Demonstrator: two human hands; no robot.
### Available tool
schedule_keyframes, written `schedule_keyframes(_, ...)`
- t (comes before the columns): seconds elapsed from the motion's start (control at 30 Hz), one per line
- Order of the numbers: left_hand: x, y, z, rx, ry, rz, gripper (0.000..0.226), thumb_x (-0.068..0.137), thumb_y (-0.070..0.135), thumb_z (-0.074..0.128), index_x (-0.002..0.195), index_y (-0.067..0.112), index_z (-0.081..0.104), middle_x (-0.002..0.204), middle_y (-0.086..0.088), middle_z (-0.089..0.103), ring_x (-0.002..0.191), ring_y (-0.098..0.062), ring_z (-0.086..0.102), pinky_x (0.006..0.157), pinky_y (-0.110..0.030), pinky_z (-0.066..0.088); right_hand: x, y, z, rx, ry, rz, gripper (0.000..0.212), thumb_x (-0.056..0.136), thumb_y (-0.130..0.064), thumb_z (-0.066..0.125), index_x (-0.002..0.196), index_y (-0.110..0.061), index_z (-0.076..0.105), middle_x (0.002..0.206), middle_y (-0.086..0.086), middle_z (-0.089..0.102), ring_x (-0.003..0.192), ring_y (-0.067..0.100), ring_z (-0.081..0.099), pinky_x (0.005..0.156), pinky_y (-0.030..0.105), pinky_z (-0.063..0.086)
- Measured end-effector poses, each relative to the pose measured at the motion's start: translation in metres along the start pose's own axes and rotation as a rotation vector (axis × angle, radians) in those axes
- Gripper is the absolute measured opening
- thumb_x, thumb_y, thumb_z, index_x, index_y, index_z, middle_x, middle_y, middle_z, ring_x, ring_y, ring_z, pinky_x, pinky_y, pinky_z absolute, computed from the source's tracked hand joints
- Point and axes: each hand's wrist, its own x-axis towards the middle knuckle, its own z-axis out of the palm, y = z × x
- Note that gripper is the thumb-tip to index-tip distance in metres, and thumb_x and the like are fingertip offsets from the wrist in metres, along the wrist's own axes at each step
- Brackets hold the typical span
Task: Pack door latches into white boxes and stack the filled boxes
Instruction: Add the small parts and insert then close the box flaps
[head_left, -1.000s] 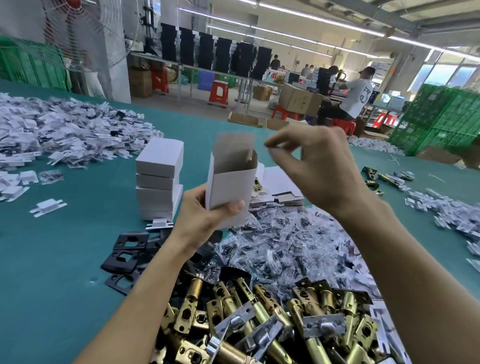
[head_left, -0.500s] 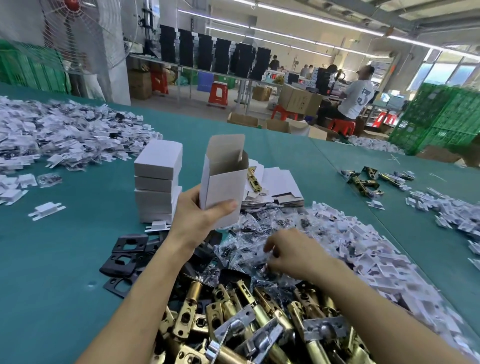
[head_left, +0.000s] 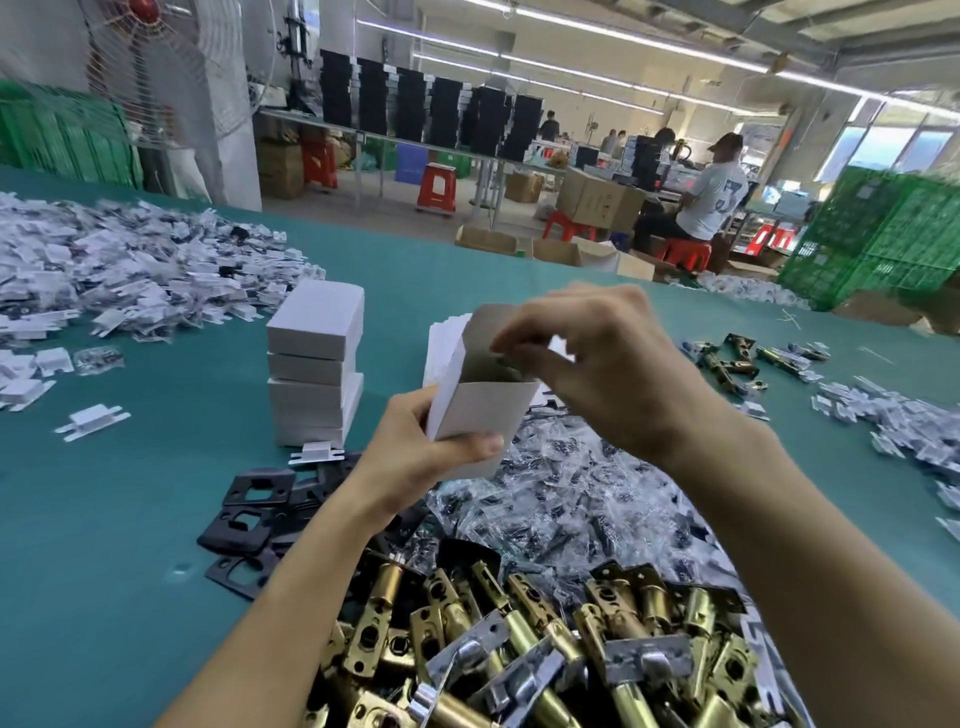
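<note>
My left hand (head_left: 415, 457) grips an open white box (head_left: 483, 410) upright above the table, its lid flap raised at the back. My right hand (head_left: 597, 364) hovers over the box mouth with thumb and fingertips pinched on something small that I can hardly make out. A stack of closed white boxes (head_left: 314, 364) stands just left of the held box. Brass door latches (head_left: 519, 623) lie heaped at the near edge below my arms. Small clear plastic bags (head_left: 561, 493) are piled beyond them.
Black strike plates (head_left: 249, 514) lie left of the latches on the green table (head_left: 130, 519). Flat unfolded boxes (head_left: 441, 338) sit behind the held box. White packets (head_left: 104, 270) cover the far left, more white packets (head_left: 909, 426) the right. A few loose latches (head_left: 727, 358) lie at the right.
My right hand dropped from the box to the bag pile, then rose again to the box mouth with its fingertips pinched. The left hand has kept hold of the box, now tilted slightly.
</note>
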Motion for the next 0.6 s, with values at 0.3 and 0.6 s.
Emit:
schedule_keyframes(0.3,0.0,0.001,0.001,-0.019,-0.021,-0.004,0.024,0.065,0.022,0.083,0.087,0.026,0.077,0.087,-0.006,0.074,0.074,-0.009,0.066,0.06,-0.019,0.052,-0.001,0.001,0.007,0.045,-0.102,-0.021,0.028,0.085,0.009,0.06,0.095,-0.011,0.077,0.091,0.001,0.075,0.082,0.015,0.068,0.073,0.029,0.05)
schedule_keyframes(0.6,-0.001,0.002,-0.001,-0.152,-0.066,-0.024,0.036,0.065,0.022,0.085,0.099,0.021,0.076,0.096,-0.006,0.076,0.085,-0.014,0.07,0.07,-0.023,0.055,-0.03,0.021,0.009,0.454,0.114,0.419,0.029,0.081,-0.024,0.076,0.107,-0.029,0.064,0.11,-0.012,0.067,0.101,0.007,0.067,0.082,0.03,0.059)
